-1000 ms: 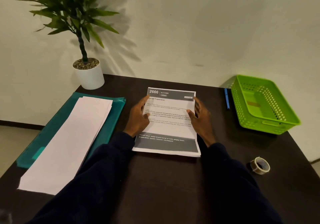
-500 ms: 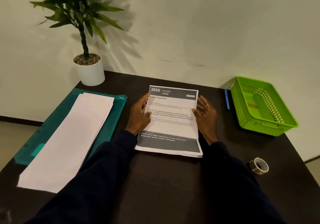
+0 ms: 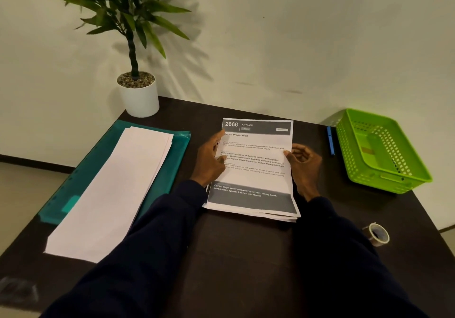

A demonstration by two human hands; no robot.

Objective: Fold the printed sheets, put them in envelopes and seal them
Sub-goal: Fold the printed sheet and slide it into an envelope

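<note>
Right hand [image 3: 304,164]: back from just beside the stack to its 3 o'clock edge, where the thumb and curled fingers pinch it. Left hand [image 3: 209,162]: unchanged, gripping the 9 o'clock edge with the thumb on top. Printed sheets [image 3: 256,177]: unfolded stack at table [image 3: 246,256] centre, 12 o'clock of the person. Envelopes [image 3: 110,189]: 9 o'clock, untouched. Judgement: first fold is about to start.

Printed sheets [image 3: 253,170] stacked flat mid-table, white envelopes [image 3: 110,189] piled left

Dark worktop [image 3: 246,248], far edge against plain off-white wall [image 3: 295,34]. Beige floor [image 3: 24,194] past left edge, dark skirting [image 3: 37,161] at wall base. Soft light, faint shadows.
</note>
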